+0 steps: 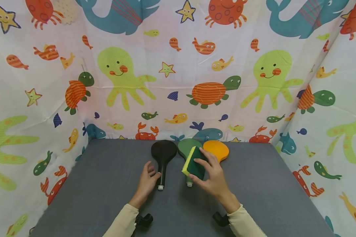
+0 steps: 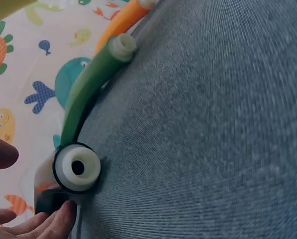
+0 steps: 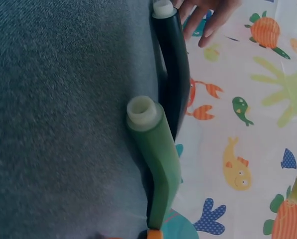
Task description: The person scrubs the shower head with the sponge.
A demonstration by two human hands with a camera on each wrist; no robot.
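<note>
A yellow-and-green scrub sponge point(image 1: 195, 164) is held up by my right hand point(image 1: 216, 181), pinched between thumb and fingers. It overlaps the green shower head point(image 1: 184, 145) in the head view. My left hand point(image 1: 146, 182) is beside the handle of the black shower head point(image 1: 164, 152), thumb right at it and fingers loosely spread. To the right lies an orange shower head point(image 1: 219, 148), its handle hidden behind my right hand. The green handle point(image 3: 158, 149) shows its white threaded end in the right wrist view. The black one's hollow white end point(image 2: 78, 168) faces the left wrist camera.
The grey tabletop point(image 1: 106, 187) carries the three shower heads in a row at its far edge. Behind and at both sides hangs a white curtain point(image 1: 166, 89) printed with sea animals. Dark wrist devices point(image 1: 144, 220) sit below the sleeves.
</note>
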